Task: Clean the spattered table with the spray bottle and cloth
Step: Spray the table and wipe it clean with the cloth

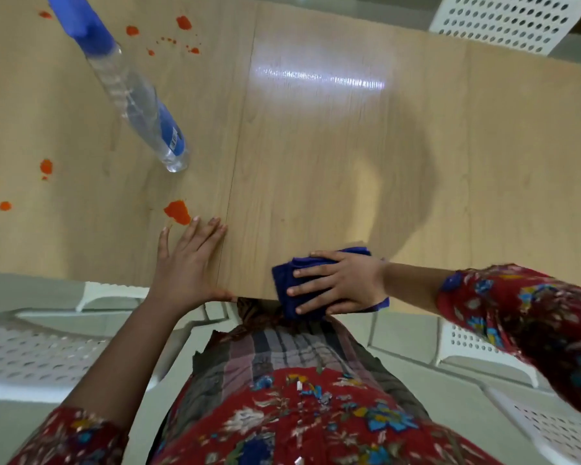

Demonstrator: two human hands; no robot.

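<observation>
The light wooden table (pixel 316 162) fills the upper view, with white perforated chairs (pixel 510 21) around it. A clear spray bottle (pixel 131 92) with a blue head stands on the table's left part, untouched, among orange spatters (pixel 177 212). A folded dark blue cloth (pixel 284 283) lies at the near edge, slightly overhanging it. The right hand (pixel 342 283) presses on the cloth, its grip wide with fingers straight and spread. The left hand (pixel 188 260) rests flat on the table just beside the nearest spatter, grip wide, holding nothing.
</observation>
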